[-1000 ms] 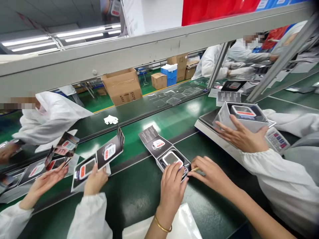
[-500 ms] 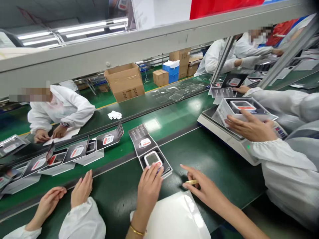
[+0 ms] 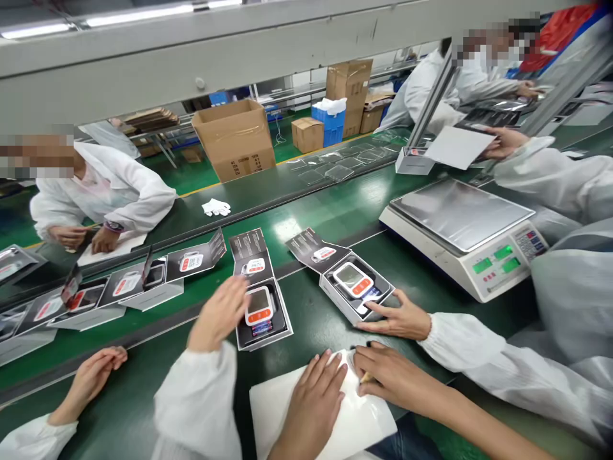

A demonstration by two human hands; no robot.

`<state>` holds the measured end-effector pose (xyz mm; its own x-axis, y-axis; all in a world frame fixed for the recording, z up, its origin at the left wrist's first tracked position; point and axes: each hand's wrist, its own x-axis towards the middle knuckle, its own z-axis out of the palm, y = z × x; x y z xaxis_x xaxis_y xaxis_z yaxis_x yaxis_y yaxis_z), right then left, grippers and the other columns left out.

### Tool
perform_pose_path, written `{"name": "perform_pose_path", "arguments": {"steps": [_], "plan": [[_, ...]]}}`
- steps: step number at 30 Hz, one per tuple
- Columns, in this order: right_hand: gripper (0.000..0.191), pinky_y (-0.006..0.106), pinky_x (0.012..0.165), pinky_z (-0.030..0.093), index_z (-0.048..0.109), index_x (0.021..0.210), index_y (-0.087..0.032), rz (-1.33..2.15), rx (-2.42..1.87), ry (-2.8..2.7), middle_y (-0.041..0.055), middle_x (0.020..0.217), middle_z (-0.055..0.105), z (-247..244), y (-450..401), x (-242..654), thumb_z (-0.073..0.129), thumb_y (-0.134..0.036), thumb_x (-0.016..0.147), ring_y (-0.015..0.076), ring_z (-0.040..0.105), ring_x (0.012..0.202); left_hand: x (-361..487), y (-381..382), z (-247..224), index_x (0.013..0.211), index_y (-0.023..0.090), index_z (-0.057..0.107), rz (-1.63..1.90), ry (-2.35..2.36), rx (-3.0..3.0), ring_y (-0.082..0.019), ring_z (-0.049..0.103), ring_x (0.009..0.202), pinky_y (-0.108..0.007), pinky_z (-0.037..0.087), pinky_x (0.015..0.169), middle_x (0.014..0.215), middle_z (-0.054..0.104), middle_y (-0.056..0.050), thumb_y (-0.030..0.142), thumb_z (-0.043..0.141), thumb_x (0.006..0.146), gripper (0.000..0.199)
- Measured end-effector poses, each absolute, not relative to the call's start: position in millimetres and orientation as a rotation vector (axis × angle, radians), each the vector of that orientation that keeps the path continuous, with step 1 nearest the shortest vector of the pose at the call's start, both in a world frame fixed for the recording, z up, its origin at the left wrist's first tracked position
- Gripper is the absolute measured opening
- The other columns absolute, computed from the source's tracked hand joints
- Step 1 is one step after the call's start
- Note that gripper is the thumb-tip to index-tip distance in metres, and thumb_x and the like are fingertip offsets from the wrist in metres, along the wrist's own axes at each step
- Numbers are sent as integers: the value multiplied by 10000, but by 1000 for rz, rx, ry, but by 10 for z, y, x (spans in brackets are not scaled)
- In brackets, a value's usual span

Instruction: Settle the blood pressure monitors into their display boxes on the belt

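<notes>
My left hand (image 3: 313,399) lies with fingers stretched out on a stack of white sheets (image 3: 275,409) at the bottom middle. At the upper right corner of the stack, my right hand (image 3: 390,377) has its fingers closed around a small yellowish object (image 3: 366,377), too small to identify. Beyond the stack stands an open box (image 3: 286,322) with a white and orange device (image 3: 259,306) in it. Another open box (image 3: 340,300), holding a similar device (image 3: 353,280), sits to its right.
A co-worker's hand (image 3: 220,313) touches the left box; another person's hand (image 3: 402,316) grips the right one. A scale (image 3: 460,217) stands at the right. More open boxes (image 3: 158,287) line the left, and a metal beam (image 3: 287,48) crosses above.
My left hand has moved from the device onto the white stack, and my right hand has come down to its corner. The first box shifted left, a second appeared, and the scale lost its box.
</notes>
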<state>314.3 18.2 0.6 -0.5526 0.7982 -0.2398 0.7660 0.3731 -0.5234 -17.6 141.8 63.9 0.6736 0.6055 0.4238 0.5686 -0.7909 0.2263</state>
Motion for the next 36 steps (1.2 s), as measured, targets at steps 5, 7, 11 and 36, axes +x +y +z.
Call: {"name": "perform_pose_path", "arguments": {"steps": [5, 7, 11, 36], "plan": [[288, 314, 822, 430, 559, 881, -234, 1251, -1315, -2402, -31, 907, 632, 152, 129, 3261, 831, -323, 852, 214, 600, 914, 121, 1432, 372, 1339, 337, 612, 677, 980, 2757, -212, 669, 1277, -459, 633, 1000, 1368, 700, 14, 269, 435, 1052, 344], [316, 279, 749, 422, 547, 857, -236, 1340, -1275, -2247, -39, 881, 609, 280, 169, 3431, 823, -389, 862, 183, 587, 855, 422, 942, 219, 1403, 351, 569, 665, 975, 2760, -187, 690, 1241, -353, 667, 909, 1380, 696, 14, 284, 467, 1045, 378], [308, 295, 724, 423, 541, 846, -236, 1007, -1406, -2033, -13, 886, 598, 536, 385, 3860, 650, -487, 988, 172, 561, 789, 1023, 246, 35, 1525, 190, 430, 755, 1142, 2735, -214, 567, 1399, -400, 597, 1071, 1484, 617, -59, 241, 485, 1040, 491], [471, 353, 825, 521, 450, 1485, -332, 689, -1547, -1919, 14, 967, 654, 164, 330, 3419, 544, -469, 1044, 213, 653, 865, 884, 806, 25, 1480, 210, 490, 943, 1339, 2862, -193, 568, 1385, -429, 408, 1225, 1461, 641, -10, 166, 518, 1032, 450]]}}
